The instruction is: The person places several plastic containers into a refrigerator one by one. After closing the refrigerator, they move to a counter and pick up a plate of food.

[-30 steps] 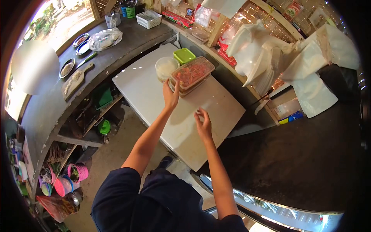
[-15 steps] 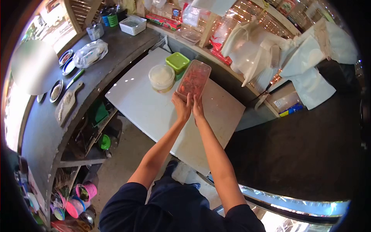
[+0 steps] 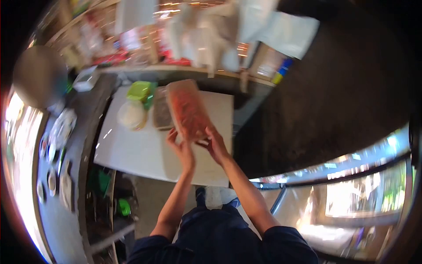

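Observation:
A long clear plastic food container with red contents is held in front of me, over the white tabletop. My left hand grips the left corner of its near end, its thumb and fingers at the edge. At the right corner, my right hand has its fingers curled around and partly under the box. A second rectangular container with dark brown contents lies just left of the held one, partly overlapped by it. Farther left are a round white-lidded tub and a green-lidded box.
A dark counter on the left carries a white basket, a plastic-wrapped item, small bowls and a cutting board. Plastic bags hang along the back wall. A dark surface extends to the right.
My view has turned right, so the scene shifts left and blurs. The container with red contents has moved relative to the table, and the brown-filled container beside it now shows.

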`<action>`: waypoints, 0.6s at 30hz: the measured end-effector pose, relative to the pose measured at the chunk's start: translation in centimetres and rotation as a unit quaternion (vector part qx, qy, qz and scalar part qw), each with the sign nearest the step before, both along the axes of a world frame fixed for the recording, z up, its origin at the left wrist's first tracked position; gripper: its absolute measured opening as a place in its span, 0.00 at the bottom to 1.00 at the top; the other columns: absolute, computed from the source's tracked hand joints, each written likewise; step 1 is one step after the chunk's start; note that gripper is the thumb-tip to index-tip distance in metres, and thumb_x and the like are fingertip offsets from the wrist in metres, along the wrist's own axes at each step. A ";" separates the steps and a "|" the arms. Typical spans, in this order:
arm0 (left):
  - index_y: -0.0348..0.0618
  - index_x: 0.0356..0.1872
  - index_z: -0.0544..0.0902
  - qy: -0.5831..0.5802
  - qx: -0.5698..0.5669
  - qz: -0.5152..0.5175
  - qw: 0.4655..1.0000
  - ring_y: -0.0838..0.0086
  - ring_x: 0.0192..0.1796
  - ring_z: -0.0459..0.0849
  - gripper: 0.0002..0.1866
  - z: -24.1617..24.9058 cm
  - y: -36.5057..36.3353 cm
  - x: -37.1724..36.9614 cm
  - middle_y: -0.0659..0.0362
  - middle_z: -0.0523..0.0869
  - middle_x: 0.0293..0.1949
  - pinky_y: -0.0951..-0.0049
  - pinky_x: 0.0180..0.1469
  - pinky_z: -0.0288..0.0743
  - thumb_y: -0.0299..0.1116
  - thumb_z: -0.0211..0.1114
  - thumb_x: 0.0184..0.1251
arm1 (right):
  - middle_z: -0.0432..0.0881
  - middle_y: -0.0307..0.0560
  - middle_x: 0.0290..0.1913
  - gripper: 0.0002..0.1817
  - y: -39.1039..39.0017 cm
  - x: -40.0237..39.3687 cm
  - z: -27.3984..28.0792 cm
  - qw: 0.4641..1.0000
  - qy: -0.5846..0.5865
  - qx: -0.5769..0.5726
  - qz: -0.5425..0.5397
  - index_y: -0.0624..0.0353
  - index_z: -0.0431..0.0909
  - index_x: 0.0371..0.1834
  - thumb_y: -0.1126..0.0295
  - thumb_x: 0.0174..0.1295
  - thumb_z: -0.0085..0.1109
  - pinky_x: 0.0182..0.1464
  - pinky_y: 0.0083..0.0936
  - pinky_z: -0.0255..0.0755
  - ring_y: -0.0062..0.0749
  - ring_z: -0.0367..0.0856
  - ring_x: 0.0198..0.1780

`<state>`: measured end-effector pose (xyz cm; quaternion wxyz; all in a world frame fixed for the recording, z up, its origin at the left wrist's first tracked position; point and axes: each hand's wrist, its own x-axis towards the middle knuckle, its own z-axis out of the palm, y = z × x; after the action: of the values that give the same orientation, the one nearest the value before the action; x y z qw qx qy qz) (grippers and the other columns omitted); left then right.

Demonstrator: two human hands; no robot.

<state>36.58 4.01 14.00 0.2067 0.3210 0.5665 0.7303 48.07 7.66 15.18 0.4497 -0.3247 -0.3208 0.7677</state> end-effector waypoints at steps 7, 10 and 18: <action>0.45 0.67 0.74 -0.127 -0.226 -0.487 0.834 0.75 0.50 0.81 0.37 1.3 -1.5 -0.9 0.64 0.82 0.56 0.73 0.48 0.74 0.67 0.49 0.73 | 0.79 0.44 0.60 0.28 -17.0 21.4 -1.3 0.995 -0.043 -0.056 -0.069 0.62 0.67 0.71 0.56 0.75 0.52 0.60 0.27 0.74 0.26 0.75 0.63; 0.45 0.64 0.77 -0.039 -0.359 -0.577 0.732 0.77 0.41 0.82 0.38 1.5 -4.3 4.5 0.64 0.83 0.43 0.79 0.42 0.75 0.69 0.48 0.72 | 0.80 0.44 0.59 0.25 -25.3 29.0 -3.0 0.975 -0.141 -0.064 -0.159 0.63 0.73 0.66 0.55 0.76 0.49 0.60 0.25 0.73 0.25 0.78 0.58; 0.38 0.64 0.72 -0.025 -0.323 -0.705 0.631 0.77 0.51 0.82 0.24 0.1 -12.6 28.4 0.58 0.86 0.48 0.76 0.55 0.75 0.40 0.64 0.74 | 0.83 0.51 0.56 0.30 -39.7 40.1 -3.4 0.892 -0.071 -0.128 -0.428 0.66 0.75 0.61 0.47 0.76 0.45 0.57 0.31 0.79 0.33 0.84 0.52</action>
<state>64.96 -8.59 14.10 0.7632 0.5166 0.3617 0.1407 88.18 -32.06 11.76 0.6653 -0.5387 -0.0812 0.5105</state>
